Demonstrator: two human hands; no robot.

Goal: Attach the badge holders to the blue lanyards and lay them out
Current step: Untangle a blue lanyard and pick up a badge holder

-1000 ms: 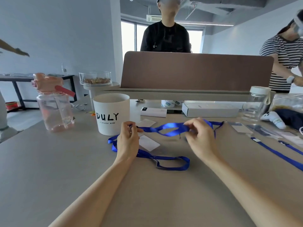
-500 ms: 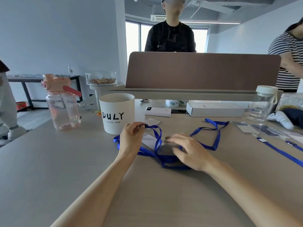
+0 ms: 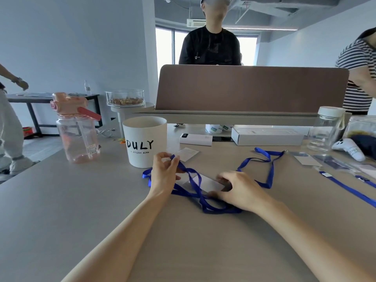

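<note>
A blue lanyard [image 3: 203,198] lies in loose loops on the grey table [image 3: 81,200], running right to a bend [image 3: 270,174]. My left hand [image 3: 164,171] pinches the lanyard's clip end just in front of the white cup. My right hand [image 3: 240,190] rests on the table, its fingers on the edge of a clear badge holder [image 3: 205,183] with a white card that lies under the strap. Another blue lanyard [image 3: 350,189] lies straight at the right with more badge holders [image 3: 307,159] beside it.
A white "DULY" cup [image 3: 144,140] and a pink water bottle [image 3: 76,127] stand at left. A brown divider [image 3: 252,88], white boxes [image 3: 266,136], a power bank [image 3: 195,139] and a glass jar [image 3: 325,129] line the back. People stand beyond the table.
My right hand let the strap drop and came down onto the badge holder on the table. The lanyard now lies slack. My left hand kept its pinch on the clip end.
</note>
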